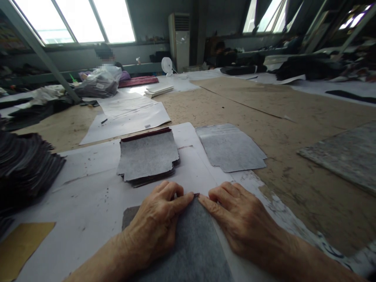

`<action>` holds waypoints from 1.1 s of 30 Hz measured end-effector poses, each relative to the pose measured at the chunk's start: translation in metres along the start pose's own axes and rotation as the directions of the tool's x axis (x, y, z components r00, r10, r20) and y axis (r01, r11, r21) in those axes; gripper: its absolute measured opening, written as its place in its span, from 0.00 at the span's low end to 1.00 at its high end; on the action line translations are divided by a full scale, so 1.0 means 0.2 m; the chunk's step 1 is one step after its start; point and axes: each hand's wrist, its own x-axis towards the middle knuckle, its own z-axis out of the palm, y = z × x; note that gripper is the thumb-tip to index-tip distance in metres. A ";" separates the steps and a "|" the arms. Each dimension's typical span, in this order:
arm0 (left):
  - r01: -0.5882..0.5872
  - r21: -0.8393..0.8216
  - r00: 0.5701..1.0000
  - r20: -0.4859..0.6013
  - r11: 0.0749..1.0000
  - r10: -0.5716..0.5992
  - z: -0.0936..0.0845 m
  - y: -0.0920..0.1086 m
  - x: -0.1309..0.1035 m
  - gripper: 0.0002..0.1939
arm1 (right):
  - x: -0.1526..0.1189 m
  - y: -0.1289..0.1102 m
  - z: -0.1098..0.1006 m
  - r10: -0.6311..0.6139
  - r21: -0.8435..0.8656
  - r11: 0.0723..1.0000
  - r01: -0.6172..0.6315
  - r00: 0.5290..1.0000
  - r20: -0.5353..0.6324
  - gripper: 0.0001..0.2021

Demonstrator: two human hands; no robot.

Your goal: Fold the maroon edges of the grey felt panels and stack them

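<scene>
A grey fabric piece point(198, 239) lies on the white paper in front of me, running off the bottom of the view. My left hand point(160, 219) is closed at its far edge, thumb stretched to a small dark fold. From the other side my right hand point(241, 215) grips the same edge, fingers curled and thumb against the fold. The two thumb tips nearly meet there. Just beyond sits a stack of cut grey pieces point(148, 154) with a dark red strip along its far edge. Right of it lies a single grey cut piece point(230, 147).
A tall stack of dark fabric point(26, 168) stands at the left, with a tan card point(25, 248) nearer me. White paper sheets point(126, 123) cover part of the brown tabletop point(188, 102). A thick grey slab point(346, 152) is at the right. Another person point(104, 58) is across the table.
</scene>
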 end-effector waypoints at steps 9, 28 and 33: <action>-0.046 0.056 0.998 0.043 0.997 0.043 0.00 0.00 0.00 0.20 | 0.00 0.00 0.00 0.018 -0.016 1.000 -0.018 1.000 -0.018 0.15; -0.175 0.295 0.984 0.029 0.939 0.175 0.02 0.03 -0.01 0.24 | -0.01 0.03 0.00 0.110 0.210 0.973 -0.090 0.990 -0.084 0.15; -0.181 0.294 0.983 0.033 0.939 0.179 0.02 0.03 -0.01 0.23 | 0.00 0.02 0.00 0.019 0.105 0.994 -0.010 0.997 -0.076 0.17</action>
